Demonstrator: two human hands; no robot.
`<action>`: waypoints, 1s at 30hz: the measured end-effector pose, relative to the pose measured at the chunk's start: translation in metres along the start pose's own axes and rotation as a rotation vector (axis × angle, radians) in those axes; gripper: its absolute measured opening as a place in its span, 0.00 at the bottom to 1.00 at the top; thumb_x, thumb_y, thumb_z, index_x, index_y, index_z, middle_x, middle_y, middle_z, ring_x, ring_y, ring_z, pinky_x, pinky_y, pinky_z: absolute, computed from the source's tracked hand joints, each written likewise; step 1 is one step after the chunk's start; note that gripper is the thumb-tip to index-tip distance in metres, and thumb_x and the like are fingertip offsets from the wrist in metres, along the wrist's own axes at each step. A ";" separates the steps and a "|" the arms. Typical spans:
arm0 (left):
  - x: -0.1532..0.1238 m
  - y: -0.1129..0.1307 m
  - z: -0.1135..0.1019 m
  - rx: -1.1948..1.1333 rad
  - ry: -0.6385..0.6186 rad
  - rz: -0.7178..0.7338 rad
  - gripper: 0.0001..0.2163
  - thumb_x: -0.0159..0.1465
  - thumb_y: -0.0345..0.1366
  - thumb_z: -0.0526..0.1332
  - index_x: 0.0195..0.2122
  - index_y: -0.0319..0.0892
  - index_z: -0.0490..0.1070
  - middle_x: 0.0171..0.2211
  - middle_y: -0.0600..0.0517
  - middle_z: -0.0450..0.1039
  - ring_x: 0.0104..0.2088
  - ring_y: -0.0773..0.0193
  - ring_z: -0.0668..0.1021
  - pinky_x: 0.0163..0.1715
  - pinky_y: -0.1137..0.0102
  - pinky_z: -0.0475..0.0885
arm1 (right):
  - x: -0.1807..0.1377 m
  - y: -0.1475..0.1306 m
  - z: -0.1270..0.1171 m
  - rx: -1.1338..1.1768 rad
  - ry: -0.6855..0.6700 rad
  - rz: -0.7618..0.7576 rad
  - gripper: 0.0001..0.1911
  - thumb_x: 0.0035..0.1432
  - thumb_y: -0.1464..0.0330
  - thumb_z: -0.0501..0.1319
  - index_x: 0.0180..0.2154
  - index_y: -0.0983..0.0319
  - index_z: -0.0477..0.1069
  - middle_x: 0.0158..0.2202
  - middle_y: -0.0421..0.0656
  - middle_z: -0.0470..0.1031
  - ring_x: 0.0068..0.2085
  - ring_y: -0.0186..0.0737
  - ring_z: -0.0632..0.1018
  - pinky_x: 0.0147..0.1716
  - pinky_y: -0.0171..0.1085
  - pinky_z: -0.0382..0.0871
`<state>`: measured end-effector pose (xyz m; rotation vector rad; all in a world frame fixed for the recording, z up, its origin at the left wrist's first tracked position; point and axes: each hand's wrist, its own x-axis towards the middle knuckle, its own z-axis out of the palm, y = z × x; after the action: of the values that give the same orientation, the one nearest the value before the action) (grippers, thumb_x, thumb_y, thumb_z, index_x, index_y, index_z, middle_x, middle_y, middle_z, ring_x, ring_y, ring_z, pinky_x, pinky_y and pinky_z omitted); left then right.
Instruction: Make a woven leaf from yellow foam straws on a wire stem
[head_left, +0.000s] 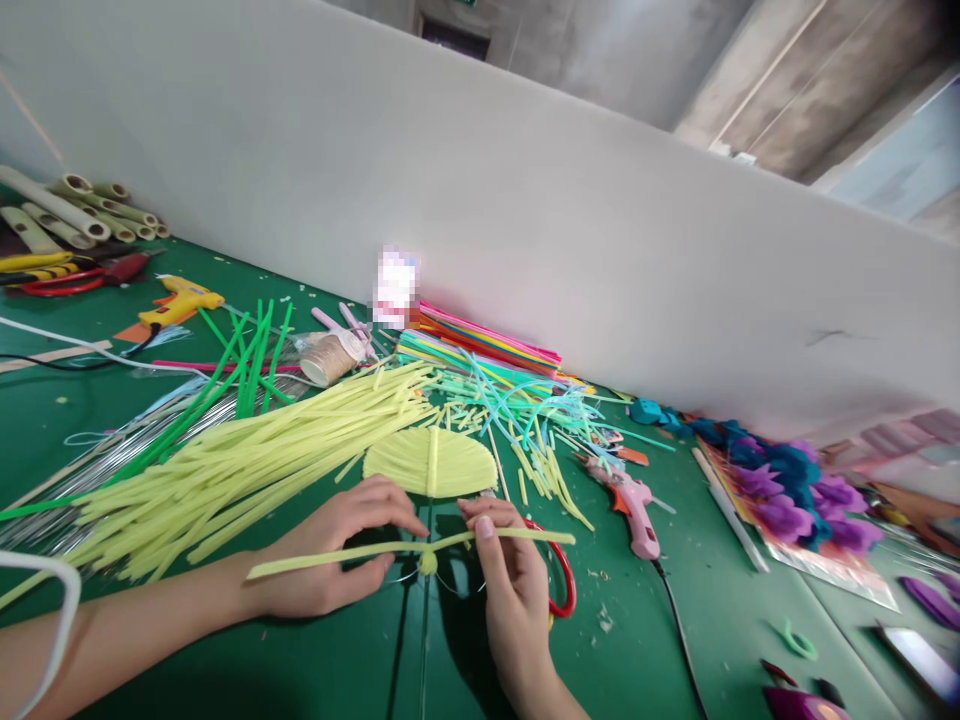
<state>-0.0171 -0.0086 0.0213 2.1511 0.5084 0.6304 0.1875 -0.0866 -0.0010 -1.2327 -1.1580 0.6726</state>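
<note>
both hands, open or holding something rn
Left hand: open, thumb and fingers apart, the yellow-green strip passing across it.
Right hand: closed, pinching that strip between thumb and fingers.

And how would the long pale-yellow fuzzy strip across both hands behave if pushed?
The long pale-yellow fuzzy strip is probably light, being so slender. It likely bends easily yet holds shape: it kinks near the small yellow knot, while one end juts unsupported past the right hand. Its fuzzy-looking surface suggests little slipperiness.
</note>
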 end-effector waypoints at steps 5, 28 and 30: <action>-0.003 -0.011 0.005 0.074 0.116 -0.098 0.22 0.64 0.26 0.54 0.58 0.50 0.64 0.62 0.47 0.61 0.63 0.54 0.63 0.64 0.55 0.57 | 0.006 -0.008 -0.006 0.255 0.038 0.072 0.13 0.69 0.62 0.53 0.34 0.59 0.70 0.33 0.41 0.74 0.41 0.41 0.77 0.49 0.45 0.70; 0.010 -0.020 -0.014 -1.131 0.617 -0.520 0.13 0.65 0.37 0.61 0.51 0.46 0.71 0.64 0.45 0.62 0.62 0.44 0.68 0.56 0.46 0.68 | -0.005 -0.008 0.001 0.231 -0.027 0.068 0.20 0.72 0.62 0.46 0.32 0.61 0.69 0.24 0.38 0.72 0.28 0.35 0.76 0.31 0.35 0.70; 0.009 -0.020 -0.011 -1.070 0.620 -0.511 0.13 0.66 0.38 0.60 0.51 0.46 0.71 0.63 0.45 0.63 0.61 0.45 0.68 0.57 0.48 0.67 | -0.006 -0.009 0.000 0.198 -0.028 0.035 0.20 0.73 0.63 0.46 0.32 0.61 0.69 0.25 0.39 0.71 0.28 0.35 0.76 0.31 0.35 0.71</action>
<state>-0.0192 0.0148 0.0138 0.7596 0.7750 0.9742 0.1836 -0.0939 0.0059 -1.0810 -1.0682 0.8129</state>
